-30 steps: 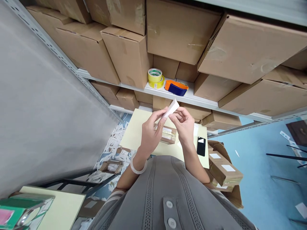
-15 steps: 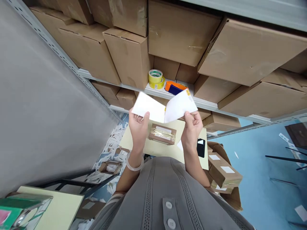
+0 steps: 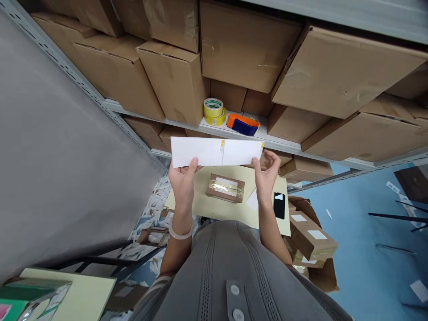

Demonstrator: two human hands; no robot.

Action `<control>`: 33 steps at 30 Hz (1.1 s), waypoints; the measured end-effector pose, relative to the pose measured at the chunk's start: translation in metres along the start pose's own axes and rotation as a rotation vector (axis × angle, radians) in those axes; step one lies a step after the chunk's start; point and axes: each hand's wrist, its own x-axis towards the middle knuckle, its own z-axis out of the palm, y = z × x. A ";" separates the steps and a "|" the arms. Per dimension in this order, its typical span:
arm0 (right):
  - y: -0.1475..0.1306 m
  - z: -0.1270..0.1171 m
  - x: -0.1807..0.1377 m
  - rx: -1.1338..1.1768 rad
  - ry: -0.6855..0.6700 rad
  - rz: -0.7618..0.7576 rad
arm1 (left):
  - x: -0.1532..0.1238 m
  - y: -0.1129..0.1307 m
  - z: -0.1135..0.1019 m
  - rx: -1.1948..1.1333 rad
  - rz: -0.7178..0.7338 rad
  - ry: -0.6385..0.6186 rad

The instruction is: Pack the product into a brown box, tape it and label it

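A strip of white label sheets (image 3: 200,151) with small yellow marks is stretched flat between my hands, above the table. My left hand (image 3: 183,180) grips its left part, thumb on the front and fingers behind. At the strip's right end, my right hand (image 3: 266,171) pinches the lower edge between thumb and fingers. Below lies a small brown carton (image 3: 225,188) sealed with clear yellowish tape, with a white label under the tape. Beside it on the table is a white paper (image 3: 253,199), partly hidden by my right wrist. A black phone (image 3: 279,205) rests at the table's right end.
Shelves full of cardboard boxes (image 3: 250,49) rise in front. Yellow tape rolls (image 3: 214,111) and an orange-and-blue tape dispenser (image 3: 243,124) sit on the shelf edge. An open carton (image 3: 329,276) of labelled boxes stands right of the pale table (image 3: 203,203). Paper scraps (image 3: 155,200) litter the floor at left.
The strip was bent in a V at its middle fold; now it is pulled out straight and level. My left hand has moved left and slightly down.
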 end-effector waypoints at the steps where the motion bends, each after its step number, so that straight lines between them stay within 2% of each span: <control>1: -0.003 0.000 0.002 -0.103 0.033 -0.085 | 0.000 -0.003 -0.001 0.029 -0.002 -0.020; 3: -0.011 0.002 0.004 -0.248 -0.021 -0.214 | 0.001 -0.008 -0.001 0.073 -0.005 -0.070; 7: -0.020 0.012 0.006 -0.308 -0.504 -0.325 | 0.000 -0.014 -0.002 0.110 -0.017 -0.193; 9: -0.017 0.017 0.005 -0.294 -0.621 -0.330 | 0.001 -0.013 -0.005 0.141 -0.009 -0.230; 11: -0.012 0.020 0.004 -0.287 -0.627 -0.322 | 0.001 -0.011 -0.009 0.222 0.061 -0.195; 14: -0.008 0.022 0.002 -0.328 -0.682 -0.352 | 0.002 -0.003 -0.013 0.455 0.290 -0.063; 15: -0.009 0.023 0.001 -0.351 -0.732 -0.379 | 0.001 0.000 -0.013 0.538 0.372 -0.068; 17: -0.012 0.024 0.001 -0.386 -0.833 -0.435 | 0.001 0.003 -0.011 0.669 0.496 -0.229; 19: -0.016 0.026 0.001 -0.388 -0.886 -0.462 | 0.000 0.003 -0.007 0.739 0.566 -0.487; 21: -0.020 0.025 0.004 -0.375 -0.890 -0.453 | 0.001 0.000 -0.004 0.757 0.589 -0.666; 22: -0.020 0.023 0.006 -0.368 -0.887 -0.442 | 0.001 -0.002 -0.004 0.749 0.589 -0.704; 30: -0.020 0.010 0.014 -0.369 -0.939 -0.415 | 0.004 -0.004 0.000 0.762 0.540 -0.766; 33: -0.020 0.010 0.011 -0.363 -0.924 -0.379 | 0.000 -0.001 0.006 0.740 0.508 -0.745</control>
